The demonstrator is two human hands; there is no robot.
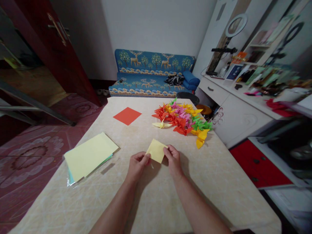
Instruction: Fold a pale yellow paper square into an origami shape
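A small pale yellow square of folded paper [156,150] is held over the table between both hands, one corner toward me. My left hand [139,164] pinches its left corner between thumb and fingers. At the opposite corner my right hand [174,159] grips it the same way. Just beyond the paper lies a pale yellow paper crane [162,124]. It rests beside a heap of folded paper cranes [181,117] in red, orange, pink and green. A flat red paper square [127,116] lies farther off to the left.
A stack of pale yellow sheets [90,157] with a clear sleeve and green-blue paper beneath lies at the table's left. The cream-covered table [156,201] fills the foreground. Behind it stands a blue patterned sofa [146,86]; a cluttered white dresser [240,113] stands at right.
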